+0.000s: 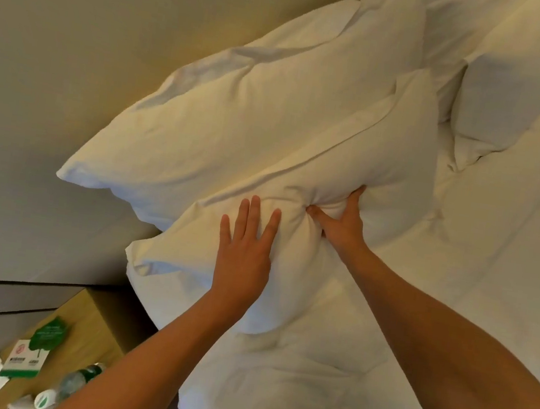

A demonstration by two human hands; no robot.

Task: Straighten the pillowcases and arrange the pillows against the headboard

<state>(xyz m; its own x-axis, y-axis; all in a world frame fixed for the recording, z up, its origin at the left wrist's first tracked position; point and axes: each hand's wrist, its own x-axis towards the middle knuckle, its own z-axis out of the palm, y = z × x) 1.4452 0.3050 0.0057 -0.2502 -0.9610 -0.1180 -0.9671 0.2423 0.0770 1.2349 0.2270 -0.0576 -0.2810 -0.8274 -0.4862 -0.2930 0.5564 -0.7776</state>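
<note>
A white front pillow (354, 153) lies tilted on the bed, leaning on a second white pillow (239, 111) that rests against the beige headboard (77, 41). My left hand (245, 252) lies flat on the front pillow's near end, fingers spread. My right hand (342, 220) pinches a fold of the front pillow's case at its lower edge; the cloth bunches around my thumb and fingers. Two more white pillows (518, 82) stand further along the headboard at the upper right.
The white duvet (417, 326) covers the bed below and right of the pillows. A wooden bedside table (92, 315) at the lower left holds a green leaf-shaped card (47, 334), a plastic water bottle (73, 381), a small sign and white tissues.
</note>
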